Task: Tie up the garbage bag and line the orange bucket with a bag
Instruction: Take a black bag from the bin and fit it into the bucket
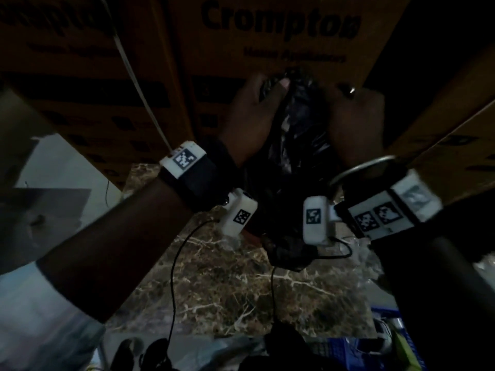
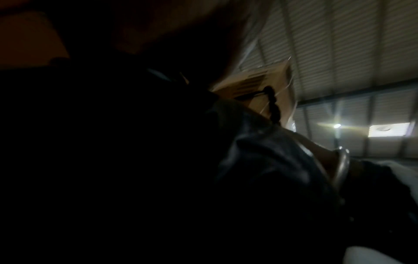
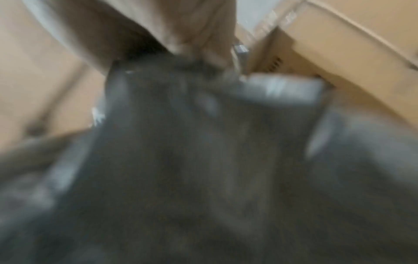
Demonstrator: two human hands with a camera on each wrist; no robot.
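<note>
Plastic of the black garbage bag point(image 1: 297, 124) looks thin, limp and slippery, best held at its gathered neck. It hangs lifted above the marble floor point(image 1: 241, 285), long axis vertical, neck uppermost, before the cardboard boxes point(image 1: 241, 44). The left hand point(image 1: 251, 113) and right hand point(image 1: 356, 121) both curl round the neck.

Your head view is dim and underexposed, with soft motion blur; straight edges of the tan printed cardboard boxes point(image 1: 267, 36) bow toward the frame's rim. Your left wrist view is almost black from 6 through 12 o'clock; a small ceiling lamp point(image 2: 337, 126) at 3 o'clock flares with glare. Your right wrist view is brighter but heavily smeared, the crumpled black plastic garbage bag point(image 3: 203, 160) wholly out of focus.
</note>
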